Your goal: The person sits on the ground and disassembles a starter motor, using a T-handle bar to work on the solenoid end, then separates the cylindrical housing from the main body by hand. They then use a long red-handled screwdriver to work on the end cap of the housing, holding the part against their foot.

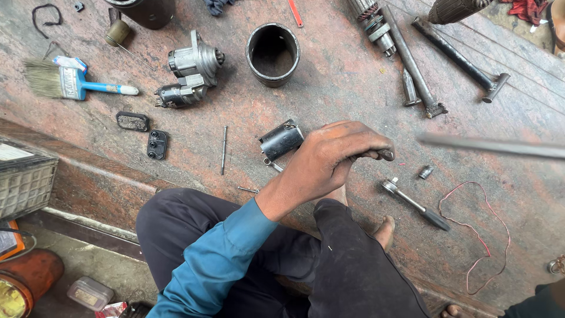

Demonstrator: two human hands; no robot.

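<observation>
In the head view, a left hand (332, 159) is seen closed in a fist around a thin metal tool whose tip (385, 154) shows just past the fingers; what kind of tool it is cannot be told. The right hand is not in view. A blurred grey rod (494, 146) crosses the right side at the height of the fist, and whether it belongs to the gripped tool cannot be told.

Just left of the hand lies a small black cylindrical housing (281, 140), with a long bolt (223, 150) further left and a ratchet wrench (412, 203) to the near right. A slip is judged possible: the grip is near a bare foot (385, 231), and a tool driven down could glance onto it. The small nut (425, 172) and a loose screw (247, 189) could easily be knocked away and lost.

The work is done on a reddish stone floor (329, 88), worn and dusty, with a step down at the near left. Spread across it are a starter motor (191, 70), an open black cylinder (272, 54), a paintbrush (70, 82), an armature (374, 20) and a red wire (477, 235). A crate (23, 176) stands at the left edge.
</observation>
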